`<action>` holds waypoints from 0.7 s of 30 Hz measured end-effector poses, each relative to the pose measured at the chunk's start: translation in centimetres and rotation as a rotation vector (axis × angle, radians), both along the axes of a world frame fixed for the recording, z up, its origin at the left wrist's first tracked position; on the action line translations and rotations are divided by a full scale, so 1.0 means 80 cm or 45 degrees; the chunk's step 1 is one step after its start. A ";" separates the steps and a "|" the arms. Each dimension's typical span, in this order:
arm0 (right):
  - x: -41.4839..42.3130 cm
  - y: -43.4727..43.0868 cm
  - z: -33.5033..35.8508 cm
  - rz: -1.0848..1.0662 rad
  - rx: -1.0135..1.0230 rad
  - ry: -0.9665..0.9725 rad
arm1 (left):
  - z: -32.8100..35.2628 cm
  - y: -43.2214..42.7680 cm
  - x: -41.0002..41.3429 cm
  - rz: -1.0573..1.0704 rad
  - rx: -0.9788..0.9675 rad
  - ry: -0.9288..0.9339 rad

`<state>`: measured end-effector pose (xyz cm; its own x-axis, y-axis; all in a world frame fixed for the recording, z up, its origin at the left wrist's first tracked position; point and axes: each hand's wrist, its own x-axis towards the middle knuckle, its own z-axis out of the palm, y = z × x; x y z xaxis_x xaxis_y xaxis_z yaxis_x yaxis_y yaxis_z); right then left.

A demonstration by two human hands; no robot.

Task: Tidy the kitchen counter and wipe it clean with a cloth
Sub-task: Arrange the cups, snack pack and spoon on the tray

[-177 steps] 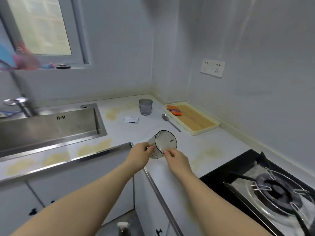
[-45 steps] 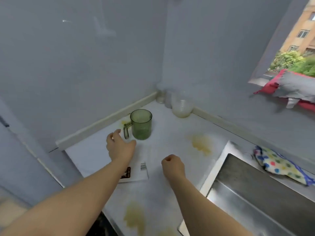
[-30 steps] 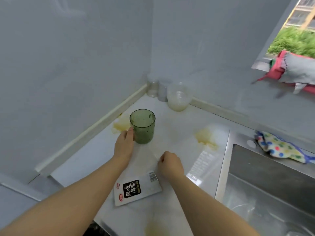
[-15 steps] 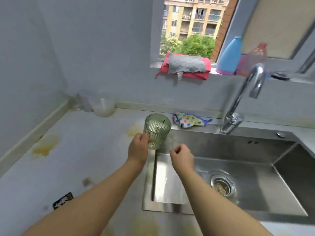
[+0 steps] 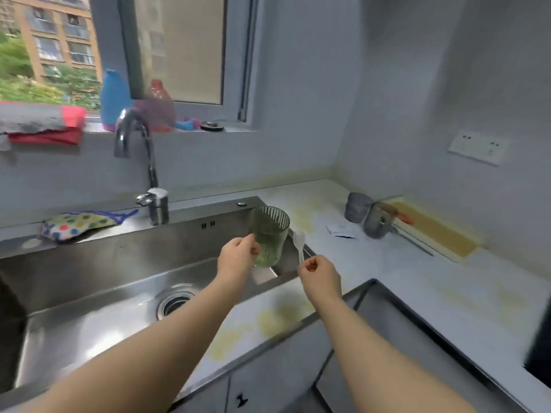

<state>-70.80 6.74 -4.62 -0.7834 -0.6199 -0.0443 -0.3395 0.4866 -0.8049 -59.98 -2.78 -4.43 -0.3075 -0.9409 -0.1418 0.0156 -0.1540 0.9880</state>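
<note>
My left hand grips a ribbed green plastic cup, tilted, in the air over the right end of the steel sink. My right hand pinches the handle of a small white plastic fork, held upright just right of the cup. The white counter carries yellow stains. A spotted cloth lies on the sink's back ledge at the left.
Two grey cups and a small white wrapper sit on the counter by a yellow tray along the right wall. A faucet rises behind the sink. Bottles and red and grey cloths rest on the windowsill.
The view has swung right along the sink. My left hand has carried the green cup from the sink's left end to its right end; my right hand stays beside it.
</note>
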 end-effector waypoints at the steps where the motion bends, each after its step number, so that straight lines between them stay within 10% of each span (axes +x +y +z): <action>1: -0.022 0.019 0.001 -0.050 0.007 0.010 | 0.001 0.012 -0.027 -0.035 0.026 0.015; 21: -0.357 0.138 -0.027 -0.608 0.037 -0.142 | -0.043 0.049 -0.438 -0.747 0.124 -0.098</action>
<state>-99.35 17.78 -6.74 -0.9693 -0.1902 -0.1558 0.0140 0.5899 -0.8073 -95.04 1.10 -7.88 -0.7572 -0.5987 -0.2611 -0.1703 -0.2050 0.9638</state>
